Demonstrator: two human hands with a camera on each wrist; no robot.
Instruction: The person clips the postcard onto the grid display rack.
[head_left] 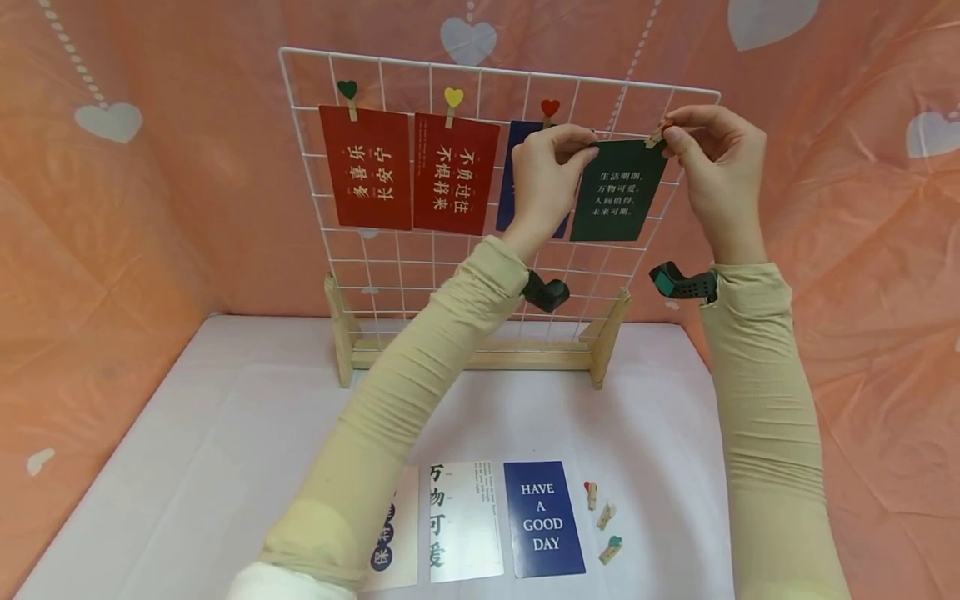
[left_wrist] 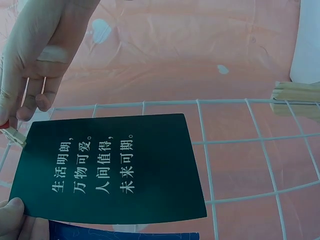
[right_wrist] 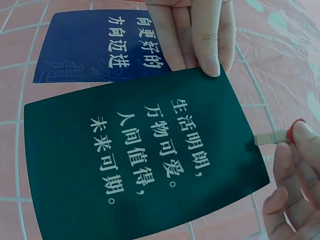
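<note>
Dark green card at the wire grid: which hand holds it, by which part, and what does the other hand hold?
The left hand pinches the dark green card at its top left corner; the right hand pinches a small wooden clip at its top right corner.

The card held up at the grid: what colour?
Dark green card with white lettering; right wrist view shows it best.

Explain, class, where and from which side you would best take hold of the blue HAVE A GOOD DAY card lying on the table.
Probably by its near short edge, coming from the front. The HAVE A GOOD DAY card lies flat, with a white card close on its left and small clips on its right, so those sides are crowded. Lift the near edge, then pinch it.
</note>
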